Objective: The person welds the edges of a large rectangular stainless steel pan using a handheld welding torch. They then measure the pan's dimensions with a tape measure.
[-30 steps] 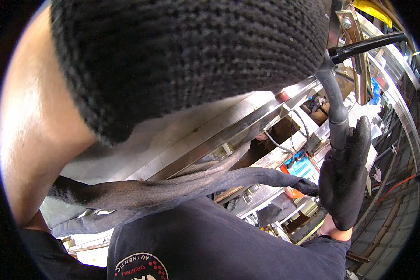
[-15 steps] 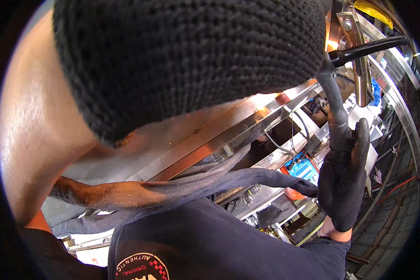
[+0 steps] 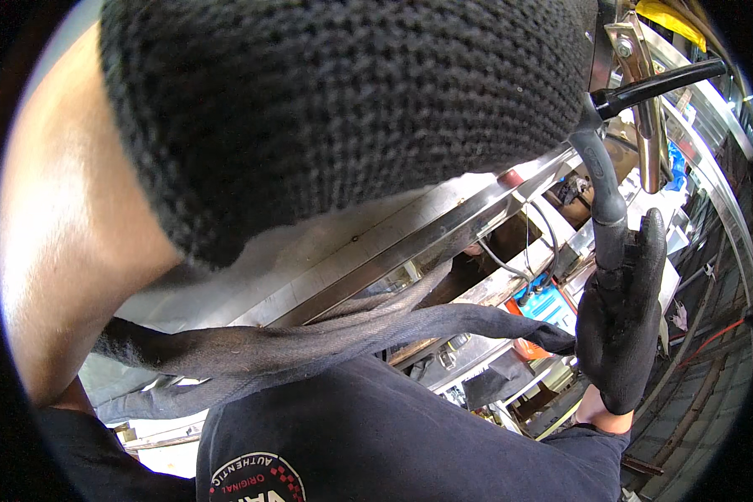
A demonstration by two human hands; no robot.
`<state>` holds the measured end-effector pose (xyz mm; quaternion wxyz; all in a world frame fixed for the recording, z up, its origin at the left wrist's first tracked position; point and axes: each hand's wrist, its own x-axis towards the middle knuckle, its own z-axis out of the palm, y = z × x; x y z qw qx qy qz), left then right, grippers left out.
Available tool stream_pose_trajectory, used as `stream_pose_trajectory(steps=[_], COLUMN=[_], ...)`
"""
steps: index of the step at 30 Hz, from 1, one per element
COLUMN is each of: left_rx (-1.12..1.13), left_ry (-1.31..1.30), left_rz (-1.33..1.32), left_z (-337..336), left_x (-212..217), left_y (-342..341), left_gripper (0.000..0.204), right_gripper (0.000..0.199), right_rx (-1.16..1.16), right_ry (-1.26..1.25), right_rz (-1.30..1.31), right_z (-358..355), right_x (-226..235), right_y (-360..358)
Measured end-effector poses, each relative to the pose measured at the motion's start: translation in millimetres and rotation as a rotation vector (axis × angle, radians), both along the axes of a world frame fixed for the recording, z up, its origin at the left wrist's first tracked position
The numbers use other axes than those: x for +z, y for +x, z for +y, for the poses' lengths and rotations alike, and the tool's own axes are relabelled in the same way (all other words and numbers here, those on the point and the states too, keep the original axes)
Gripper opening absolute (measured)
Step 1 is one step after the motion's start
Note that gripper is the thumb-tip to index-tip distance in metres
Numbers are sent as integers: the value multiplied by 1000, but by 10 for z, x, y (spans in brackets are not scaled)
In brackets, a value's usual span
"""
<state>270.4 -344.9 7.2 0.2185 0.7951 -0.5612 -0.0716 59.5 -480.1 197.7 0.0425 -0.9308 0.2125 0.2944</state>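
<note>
My right hand (image 3: 619,335), in a black glove, is closed round the lower handle of a TIG welding torch (image 3: 604,180), its thumb or a finger stretched up along it. The torch stands roughly upright, with a long black back cap (image 3: 665,88) slanting to the right; its tip is hidden. From the torch hand, a grey fabric-sheathed cable (image 3: 326,343) runs left across my body. Black knit material (image 3: 351,109) on my left arm fills the upper picture, very close. My left hand's fingers do not show.
Below the knit lies a long metal piece with a straight edge (image 3: 351,280). A shiny metal bracket (image 3: 642,109) stands beside the torch. A cluttered bench with a blue box (image 3: 548,305) lies beyond the cable. Curved-looking metal bars (image 3: 719,192) line the right.
The orange glow on the metal, cable and arm has gone, leaving white light. My right hand and the torch have shifted very slightly right; the left arm has barely moved.
</note>
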Motion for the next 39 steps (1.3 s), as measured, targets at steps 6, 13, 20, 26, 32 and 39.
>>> stream_pose_trajectory(steps=[6, 13, 20, 26, 32, 39], left_rx=[-45, -159, -195, -153, -221, 70], left_ry=[46, 240, -149, -110, -58, 165], left_rz=[5, 110, -29, 56, 98, -49], left_z=[-91, -98, 760, 1804, 2300, 2248], left_x=[-21, 385, -102, 78, 65, 124], left_y=[29, 124, 0, -328, -354, -129], left_gripper=[80, 83, 68, 58, 54, 96], right_gripper=[88, 99, 89, 92, 91, 92], right_rx=[-592, -920, -975, -1049, -1083, -969], right_ry=[249, 223, 405, 489, 505, 529], right_rz=[-462, -696, -850, -828, -679, -656], right_z=[-120, 334, 566, 915, 1323, 1656], right_x=[27, 306, 324, 174, 200, 193], right_y=[-125, -269, -529, -448, -465, -400])
